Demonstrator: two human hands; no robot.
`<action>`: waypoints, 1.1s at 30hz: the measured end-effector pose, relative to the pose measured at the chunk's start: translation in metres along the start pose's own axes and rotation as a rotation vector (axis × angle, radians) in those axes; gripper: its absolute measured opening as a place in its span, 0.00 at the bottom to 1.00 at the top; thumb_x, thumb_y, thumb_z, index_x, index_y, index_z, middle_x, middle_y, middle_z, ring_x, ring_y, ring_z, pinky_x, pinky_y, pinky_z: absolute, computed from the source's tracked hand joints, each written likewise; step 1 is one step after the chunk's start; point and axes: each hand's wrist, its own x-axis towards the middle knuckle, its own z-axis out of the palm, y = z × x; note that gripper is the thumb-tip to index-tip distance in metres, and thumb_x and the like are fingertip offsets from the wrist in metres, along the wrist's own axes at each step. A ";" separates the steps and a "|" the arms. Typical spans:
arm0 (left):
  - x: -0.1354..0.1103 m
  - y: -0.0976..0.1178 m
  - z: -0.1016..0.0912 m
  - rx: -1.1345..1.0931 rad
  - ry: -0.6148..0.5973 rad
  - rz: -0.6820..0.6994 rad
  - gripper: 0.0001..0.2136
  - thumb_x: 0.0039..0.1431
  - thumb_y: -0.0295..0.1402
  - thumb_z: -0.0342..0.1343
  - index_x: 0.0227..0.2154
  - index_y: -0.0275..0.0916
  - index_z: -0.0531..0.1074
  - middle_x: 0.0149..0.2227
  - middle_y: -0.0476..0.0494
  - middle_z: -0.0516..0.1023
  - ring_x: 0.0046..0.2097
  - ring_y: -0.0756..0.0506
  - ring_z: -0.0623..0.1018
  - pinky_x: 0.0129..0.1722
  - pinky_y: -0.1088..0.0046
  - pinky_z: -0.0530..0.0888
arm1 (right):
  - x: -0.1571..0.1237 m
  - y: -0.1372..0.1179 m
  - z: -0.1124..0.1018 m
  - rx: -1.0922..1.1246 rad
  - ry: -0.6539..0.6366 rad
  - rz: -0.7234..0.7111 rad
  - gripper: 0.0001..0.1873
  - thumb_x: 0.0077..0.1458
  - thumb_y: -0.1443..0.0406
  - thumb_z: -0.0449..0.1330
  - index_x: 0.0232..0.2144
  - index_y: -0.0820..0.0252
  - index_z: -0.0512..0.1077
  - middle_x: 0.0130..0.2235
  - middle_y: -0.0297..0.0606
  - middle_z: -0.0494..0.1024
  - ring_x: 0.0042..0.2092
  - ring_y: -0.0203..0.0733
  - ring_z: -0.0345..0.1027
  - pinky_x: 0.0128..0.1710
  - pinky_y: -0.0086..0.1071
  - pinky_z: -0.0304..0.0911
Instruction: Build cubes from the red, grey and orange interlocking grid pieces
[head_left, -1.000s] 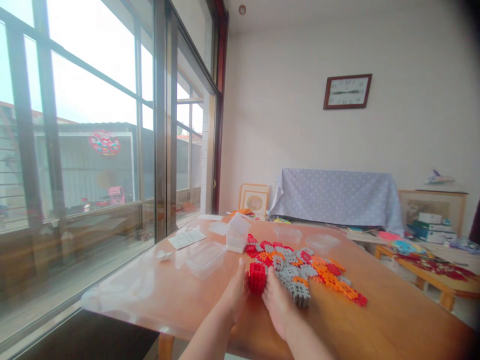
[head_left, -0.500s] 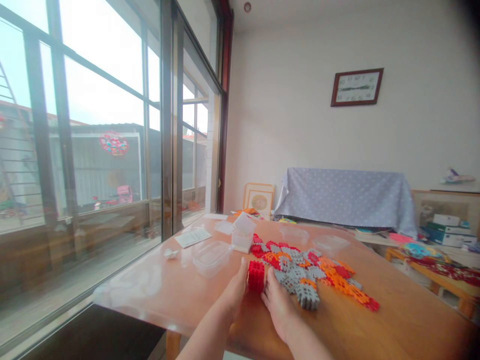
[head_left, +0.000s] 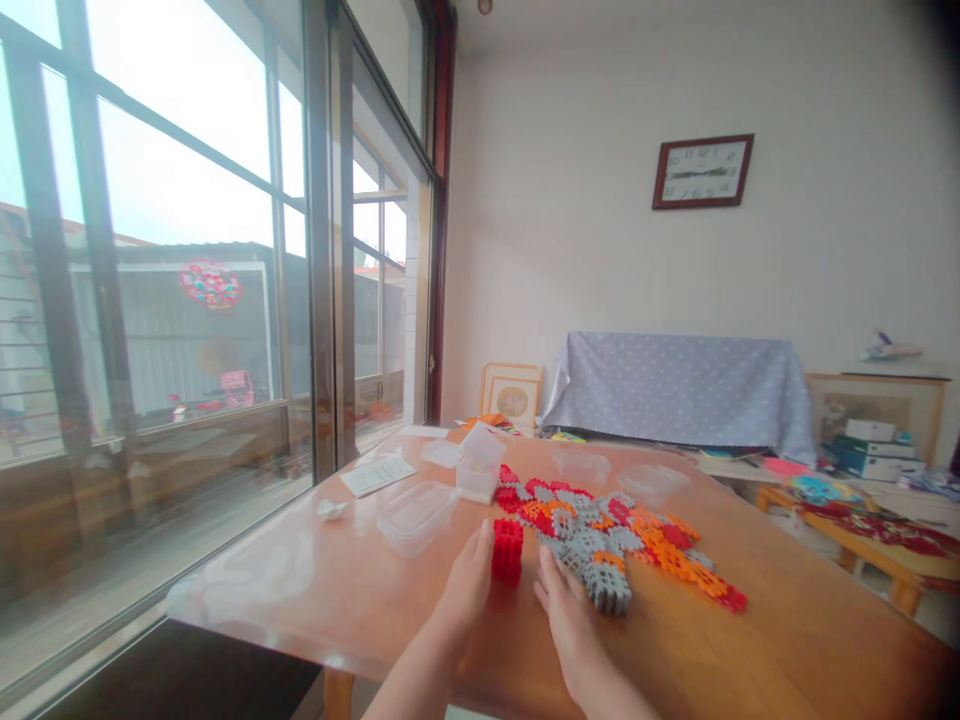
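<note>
A stack of red lattice-like plastic building pieces [head_left: 508,552] stands on the table between my hands. My left hand [head_left: 472,570] lies along its left side, fingers stretched out, seemingly touching it. On the other side, my right hand [head_left: 564,598] is open and a small gap separates it from the red stack. Just beyond my right fingers spreads a pile of grey [head_left: 581,548], red and orange [head_left: 671,555] pieces of the same kind. A short stack of grey pieces [head_left: 609,590] sits at the pile's near edge.
Left of the pile are a clear lidless container [head_left: 416,517], a small whitish box [head_left: 478,478], a printed paper [head_left: 377,475] and a crumpled white scrap [head_left: 331,510]. Clear plastic tubs [head_left: 654,482] stand behind the pile. A glass window wall runs along the left.
My right hand has drawn away to the right from the red stack, widening the gap. My left hand stays beside it. The whole view has shifted slightly.
</note>
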 end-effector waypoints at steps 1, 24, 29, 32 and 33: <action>-0.003 -0.001 0.001 0.043 0.066 0.071 0.26 0.61 0.57 0.50 0.46 0.38 0.74 0.48 0.39 0.79 0.53 0.36 0.74 0.54 0.62 0.68 | -0.002 -0.003 -0.007 -0.002 0.016 -0.005 0.32 0.55 0.42 0.58 0.52 0.57 0.74 0.59 0.46 0.74 0.61 0.56 0.67 0.57 0.45 0.67; 0.021 -0.045 0.117 1.084 -0.175 0.202 0.12 0.56 0.29 0.53 0.44 0.41 0.68 0.48 0.36 0.73 0.49 0.37 0.75 0.45 0.64 0.69 | 0.040 -0.014 -0.150 -0.359 0.403 -0.143 0.28 0.52 0.41 0.54 0.38 0.55 0.78 0.39 0.44 0.83 0.42 0.54 0.77 0.44 0.41 0.69; 0.025 -0.045 0.120 1.098 -0.156 0.167 0.07 0.58 0.30 0.52 0.40 0.41 0.69 0.47 0.37 0.74 0.47 0.38 0.76 0.43 0.66 0.69 | 0.037 -0.020 -0.146 -0.317 0.430 -0.177 0.27 0.51 0.41 0.55 0.36 0.54 0.79 0.39 0.44 0.84 0.42 0.55 0.77 0.42 0.40 0.71; 0.029 -0.045 0.121 1.072 -0.140 0.142 0.07 0.63 0.35 0.48 0.36 0.40 0.70 0.45 0.36 0.76 0.44 0.39 0.78 0.42 0.67 0.68 | 0.038 -0.020 -0.145 -0.315 0.430 -0.182 0.26 0.51 0.42 0.56 0.36 0.54 0.78 0.40 0.43 0.84 0.44 0.55 0.77 0.44 0.40 0.71; 0.030 -0.046 0.121 1.059 -0.131 0.137 0.09 0.65 0.36 0.47 0.36 0.40 0.70 0.44 0.35 0.76 0.44 0.40 0.78 0.43 0.67 0.68 | 0.038 -0.019 -0.145 -0.309 0.428 -0.184 0.26 0.51 0.42 0.56 0.36 0.54 0.78 0.41 0.43 0.84 0.45 0.55 0.77 0.45 0.40 0.71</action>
